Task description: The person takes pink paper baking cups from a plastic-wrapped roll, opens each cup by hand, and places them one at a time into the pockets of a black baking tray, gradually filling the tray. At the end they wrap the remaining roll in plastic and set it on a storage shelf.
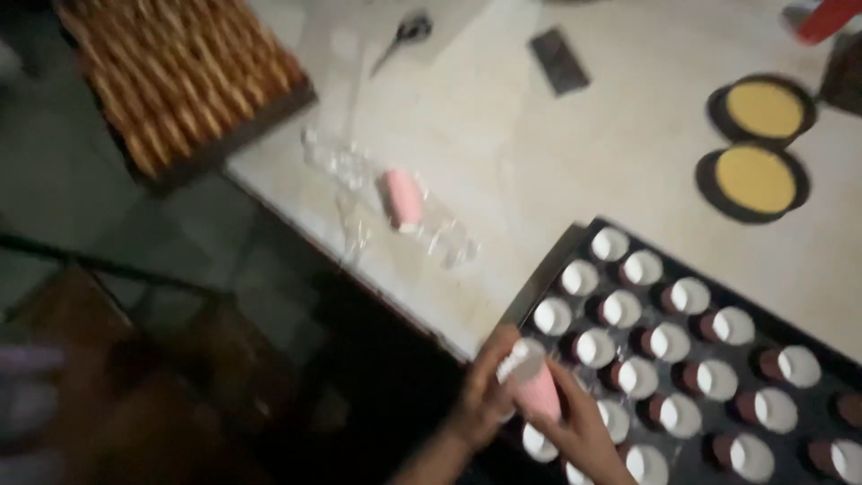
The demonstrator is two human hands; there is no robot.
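Two hands meet at the table's point(539, 135) six-o'clock edge, and both are closed around one pink stack of cups point(537, 384). Starting from nine o'clock, a wooden stool point(99, 359) stands on the dim floor, blurred. Up at eleven o'clock a dark tray point(184, 76) of golden ridged pastries overhangs the table's corner. Moving right, a crumpled clear wrapper point(359, 180) lies near the table's edge with a second pink stack point(401, 198) resting in it, well apart from the hands. At twelve o'clock lie scissors point(404, 34) and, just past them, a flat dark rectangle point(558, 61).

The left hand point(485, 395) grips the near stack from its left side, fingers curled over the pale top end; the right hand point(588, 431) clasps its lower right side. That stack tilts between them, held just over the near-left corner of the baking tray point(539, 283). The tray runs off toward four o'clock, its dark wells filled with white-lined paper cups point(669, 341) in rows.

At two o'clock sit two round dark pans point(754, 180), side by side, each filled with something yellow. A red object point(826, 18) pokes in at the top right corner, too blurred to identify.
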